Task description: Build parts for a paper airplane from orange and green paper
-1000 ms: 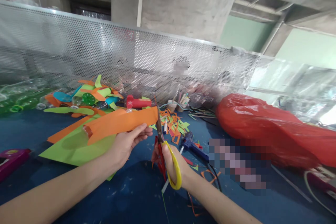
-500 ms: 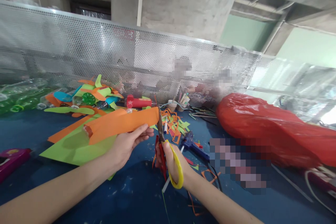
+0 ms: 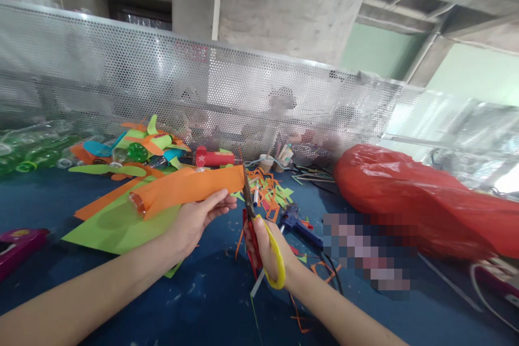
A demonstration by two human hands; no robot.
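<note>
My left hand [image 3: 203, 216] pinches the lower edge of a strip of orange paper [image 3: 186, 186] between thumb and fingers. The paper is curled at its left end, where a clear rounded bottle end [image 3: 137, 203] shows inside. My right hand [image 3: 263, 248] is closed around the handles of a pair of scissors [image 3: 248, 194], one handle yellow and the other red. Their dark blades point up and meet the paper's right end. Below the paper lies a light green sheet [image 3: 117, 232] on the blue table [image 3: 194, 303].
Paper scraps [image 3: 267, 192] and a blue glue gun [image 3: 300, 227] lie beyond my right hand. Paper propellers [image 3: 138, 151] and green bottles [image 3: 36, 154] are at the back left. A red plastic bag [image 3: 405, 194] sits at right; a perforated screen [image 3: 162, 81] stands behind.
The scissors' handles have come a little closer together. The orange paper has rolled slightly, showing more of the bottle end at its left. My left hand has barely moved.
</note>
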